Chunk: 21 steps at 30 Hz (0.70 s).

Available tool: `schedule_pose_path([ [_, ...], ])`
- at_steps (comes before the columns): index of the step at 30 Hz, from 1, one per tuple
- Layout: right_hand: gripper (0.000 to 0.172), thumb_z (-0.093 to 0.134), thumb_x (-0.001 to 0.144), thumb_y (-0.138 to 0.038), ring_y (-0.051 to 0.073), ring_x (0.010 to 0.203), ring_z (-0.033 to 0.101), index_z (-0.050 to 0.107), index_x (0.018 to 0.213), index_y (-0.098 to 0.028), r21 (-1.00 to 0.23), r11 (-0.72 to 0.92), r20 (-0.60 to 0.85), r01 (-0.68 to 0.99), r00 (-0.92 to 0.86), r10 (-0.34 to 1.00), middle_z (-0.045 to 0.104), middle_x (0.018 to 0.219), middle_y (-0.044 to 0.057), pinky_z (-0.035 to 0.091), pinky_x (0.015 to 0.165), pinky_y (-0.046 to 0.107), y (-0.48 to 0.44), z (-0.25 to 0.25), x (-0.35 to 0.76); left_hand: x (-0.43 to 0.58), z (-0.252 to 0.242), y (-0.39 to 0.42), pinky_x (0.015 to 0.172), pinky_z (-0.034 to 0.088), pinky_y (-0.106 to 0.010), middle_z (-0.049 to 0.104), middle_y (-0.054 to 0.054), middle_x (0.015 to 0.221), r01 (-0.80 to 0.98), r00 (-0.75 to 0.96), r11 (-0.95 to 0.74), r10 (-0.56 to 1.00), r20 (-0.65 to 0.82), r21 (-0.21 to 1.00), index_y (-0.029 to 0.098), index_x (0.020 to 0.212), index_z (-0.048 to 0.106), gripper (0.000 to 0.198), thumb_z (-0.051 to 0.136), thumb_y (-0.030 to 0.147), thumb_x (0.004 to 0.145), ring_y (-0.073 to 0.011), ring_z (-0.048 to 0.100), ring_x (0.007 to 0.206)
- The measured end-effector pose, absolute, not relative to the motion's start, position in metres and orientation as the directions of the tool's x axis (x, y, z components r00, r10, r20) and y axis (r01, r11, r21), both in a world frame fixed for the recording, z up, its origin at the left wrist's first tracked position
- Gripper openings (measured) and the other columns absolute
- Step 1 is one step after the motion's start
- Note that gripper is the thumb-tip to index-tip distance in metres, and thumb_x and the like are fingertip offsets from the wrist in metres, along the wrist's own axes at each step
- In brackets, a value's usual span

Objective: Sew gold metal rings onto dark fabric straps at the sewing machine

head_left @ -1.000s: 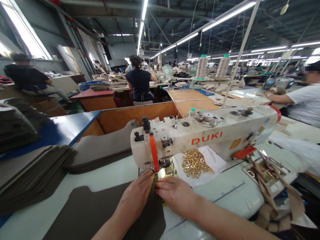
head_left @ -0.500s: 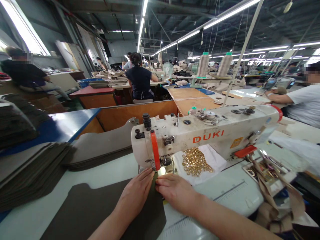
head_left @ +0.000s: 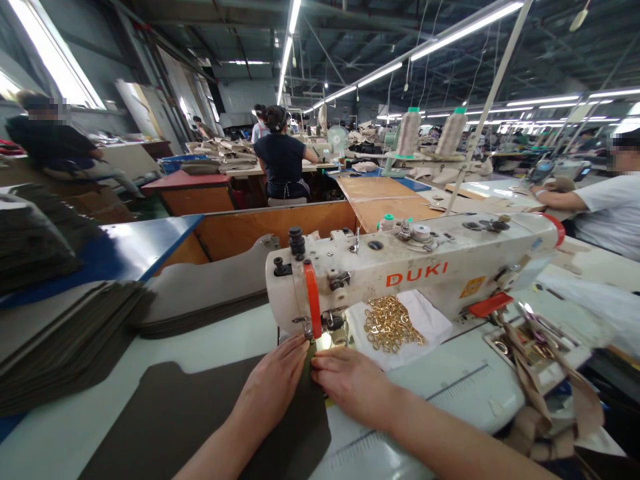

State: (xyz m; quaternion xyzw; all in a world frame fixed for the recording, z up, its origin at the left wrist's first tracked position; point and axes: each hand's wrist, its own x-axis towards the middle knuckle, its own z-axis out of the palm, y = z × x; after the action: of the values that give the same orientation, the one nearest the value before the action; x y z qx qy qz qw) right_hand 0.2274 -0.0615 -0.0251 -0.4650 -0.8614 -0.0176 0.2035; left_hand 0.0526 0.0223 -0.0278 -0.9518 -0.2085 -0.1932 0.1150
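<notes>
A dark olive-grey fabric panel (head_left: 200, 407) lies on the sewing machine's bed, with its upper edge under the needle area. My left hand (head_left: 277, 373) presses on the panel, fingers together and fingertips close to the presser foot (head_left: 311, 333). Just right of it, my right hand (head_left: 345, 380) has its fingers bent and closed at the panel's edge. A narrow olive strip of material shows between the two hands. The white sewing machine (head_left: 370, 267) stands over the fingertips, its lamp lit beside the needle. Both thumbs are mostly hidden.
Gold metal rings (head_left: 393, 323) are heaped on white paper beneath the machine arm. Stacked cut panels (head_left: 65, 340) stand at left, with more panels (head_left: 200, 293) behind. A tray (head_left: 540, 350) of small tools and tan straps (head_left: 540, 413) sits at right. Several people work around.
The view has shifted very slightly. Both hands keep nearly the same place by the needle, and the panel has hardly moved.
</notes>
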Motion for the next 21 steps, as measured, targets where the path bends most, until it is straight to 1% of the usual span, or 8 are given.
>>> schedule_pose_path([
  [4, 0.014, 0.051, 0.091, -0.016, 0.016, 0.106, 0.058, 0.064, 0.095, -0.014, -0.174, 0.559, 0.385, 0.811, -0.466, 0.797, 0.067, 0.108, 0.005, 0.042, 0.100, 0.025, -0.061, -0.026, 0.227, 0.053, -0.030, 0.023, 0.093, 0.051, -0.028, 0.074, -0.008, 0.104, 0.464, 0.835, -0.877, 0.385, 0.394, -0.127, 0.013, 0.104, 0.069, 0.041, 0.032, 0.005, 0.088, -0.0180, 0.067, 0.101],
  [8, 0.015, 0.050, 0.092, -0.015, 0.016, 0.106, 0.057, 0.064, 0.096, -0.013, -0.176, 0.554, 0.377, 0.813, -0.464, 0.802, 0.067, 0.108, 0.006, 0.040, 0.101, 0.025, -0.059, -0.025, 0.229, 0.056, -0.028, 0.024, 0.094, 0.051, -0.029, 0.075, -0.008, 0.102, 0.460, 0.834, -0.882, 0.388, 0.392, -0.106, 0.014, 0.102, 0.070, 0.040, 0.034, 0.004, 0.086, -0.0184, 0.066, 0.103],
  [12, 0.015, 0.050, 0.092, -0.016, 0.016, 0.105, 0.057, 0.064, 0.095, -0.014, -0.142, 0.581, 0.342, 0.802, -0.511, 0.789, 0.067, 0.107, 0.006, 0.042, 0.099, 0.026, -0.063, -0.024, 0.223, 0.046, -0.031, 0.018, 0.092, 0.053, -0.028, 0.074, -0.009, 0.105, 0.491, 0.803, -0.868, 0.414, 0.429, -0.080, 0.013, 0.102, 0.069, 0.039, 0.035, 0.005, 0.086, -0.0182, 0.068, 0.101],
  [14, 0.015, 0.050, 0.093, -0.019, 0.016, 0.104, 0.058, 0.064, 0.096, -0.016, -0.123, 0.613, 0.333, 0.780, -0.549, 0.766, 0.068, 0.107, 0.005, 0.044, 0.096, 0.027, -0.070, -0.027, 0.215, 0.033, -0.034, 0.010, 0.091, 0.054, -0.027, 0.073, -0.008, 0.108, 0.490, 0.796, -0.870, 0.421, 0.436, -0.055, 0.014, 0.104, 0.069, 0.036, 0.038, 0.007, 0.086, -0.0174, 0.068, 0.101],
  [17, 0.015, 0.049, 0.093, -0.022, 0.017, 0.103, 0.059, 0.063, 0.096, -0.017, -0.116, 0.649, 0.346, 0.752, -0.582, 0.736, 0.069, 0.104, 0.003, 0.048, 0.091, 0.030, -0.081, -0.033, 0.200, 0.014, -0.034, -0.006, 0.091, 0.053, -0.026, 0.072, -0.006, 0.111, 0.497, 0.767, -0.867, 0.459, 0.448, 0.036, 0.017, 0.106, 0.067, 0.032, 0.044, 0.011, 0.086, -0.0165, 0.067, 0.102],
  [21, 0.017, 0.049, 0.093, -0.022, 0.016, 0.099, 0.062, 0.064, 0.098, -0.017, -0.136, 0.676, 0.440, 0.724, -0.568, 0.696, 0.071, 0.101, 0.004, 0.049, 0.091, 0.027, -0.089, -0.042, 0.188, -0.003, -0.026, -0.024, 0.091, 0.053, -0.027, 0.071, -0.004, 0.113, 0.565, 0.666, -0.799, 0.590, 0.457, 0.207, 0.022, 0.112, 0.062, 0.031, 0.051, 0.016, 0.084, -0.0165, 0.066, 0.104],
])
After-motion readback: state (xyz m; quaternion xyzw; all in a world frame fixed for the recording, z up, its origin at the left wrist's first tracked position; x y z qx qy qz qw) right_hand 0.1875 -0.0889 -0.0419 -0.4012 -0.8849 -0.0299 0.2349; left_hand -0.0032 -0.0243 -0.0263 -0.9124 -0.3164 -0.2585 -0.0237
